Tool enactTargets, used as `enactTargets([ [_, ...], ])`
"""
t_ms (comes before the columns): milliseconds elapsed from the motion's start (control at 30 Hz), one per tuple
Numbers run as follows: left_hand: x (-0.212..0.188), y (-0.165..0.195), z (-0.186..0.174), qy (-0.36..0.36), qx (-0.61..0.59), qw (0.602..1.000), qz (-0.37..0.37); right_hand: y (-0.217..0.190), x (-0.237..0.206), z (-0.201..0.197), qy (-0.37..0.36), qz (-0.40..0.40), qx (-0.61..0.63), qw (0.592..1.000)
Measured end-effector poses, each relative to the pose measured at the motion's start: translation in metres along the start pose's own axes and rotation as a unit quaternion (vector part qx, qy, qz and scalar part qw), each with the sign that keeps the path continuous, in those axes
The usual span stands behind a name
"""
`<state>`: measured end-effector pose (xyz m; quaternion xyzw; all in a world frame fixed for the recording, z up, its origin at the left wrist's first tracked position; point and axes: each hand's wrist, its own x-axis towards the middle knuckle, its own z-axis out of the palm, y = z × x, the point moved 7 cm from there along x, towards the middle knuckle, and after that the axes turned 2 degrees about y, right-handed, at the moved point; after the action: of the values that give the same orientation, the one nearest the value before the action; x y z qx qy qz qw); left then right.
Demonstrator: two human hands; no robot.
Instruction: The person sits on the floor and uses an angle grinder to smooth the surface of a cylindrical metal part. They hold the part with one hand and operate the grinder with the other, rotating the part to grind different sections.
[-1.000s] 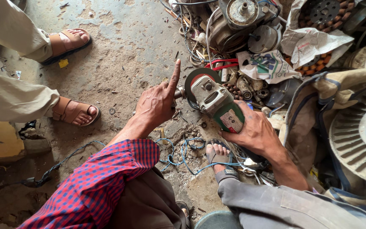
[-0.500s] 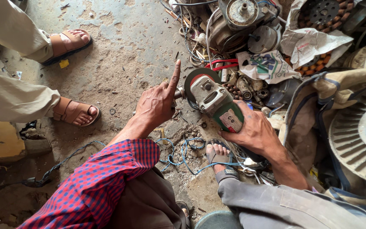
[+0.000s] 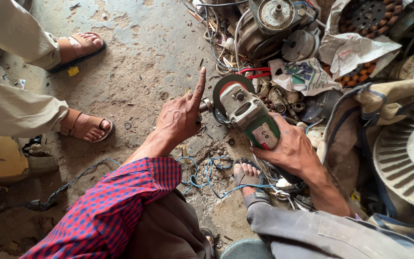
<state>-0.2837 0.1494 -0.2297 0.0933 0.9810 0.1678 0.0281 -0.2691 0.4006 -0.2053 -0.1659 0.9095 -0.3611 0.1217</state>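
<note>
The concrete floor (image 3: 135, 81) fills the left and centre of the frame, dusty and strewn with bits of wire. At the right edge lies a large ribbed metal disc (image 3: 403, 158), partly under a cloth bag (image 3: 384, 103). Along the top right is a heap of motor parts (image 3: 269, 24) and crumpled paper bags (image 3: 350, 48). At the upper left stand another person's two sandalled feet (image 3: 85, 127).

In the centre the green angle grinder (image 3: 247, 115) lies with its guard pointing to the top of the frame. The right hand (image 3: 288, 148) is wrapped round its body, seemingly to steady it. The left hand (image 3: 180, 117) rests at the grinder's head with the index finger raised and the other fingers curled, holding nothing I can make out. Blue wire (image 3: 207, 172) coils below, beside the person's own sandalled foot (image 3: 247, 175).

Against the earlier frames, nothing has visibly shifted; both hands keep their pose.
</note>
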Motion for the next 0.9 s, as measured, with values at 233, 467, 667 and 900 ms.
enactTargets([
  [233, -0.001, -0.002, 0.000, 0.013, -0.018, 1.000, -0.001, 0.003, 0.000, 0.004, -0.006, 0.008, -0.019, 1.000],
  [467, 0.001, -0.004, 0.001, 0.017, -0.024, 1.000, -0.001, 0.004, -0.001, 0.004, -0.004, 0.010, -0.013, 1.000],
  [667, -0.001, -0.002, -0.002, 0.036, -0.041, 0.998, 0.009, 0.004, -0.001, 0.002, -0.003, 0.013, -0.006, 1.000],
  [900, 0.000, -0.010, 0.007, -0.016, -0.071, 0.996, -0.055, 0.002, -0.005, -0.001, -0.006, 0.020, -0.017, 1.000],
])
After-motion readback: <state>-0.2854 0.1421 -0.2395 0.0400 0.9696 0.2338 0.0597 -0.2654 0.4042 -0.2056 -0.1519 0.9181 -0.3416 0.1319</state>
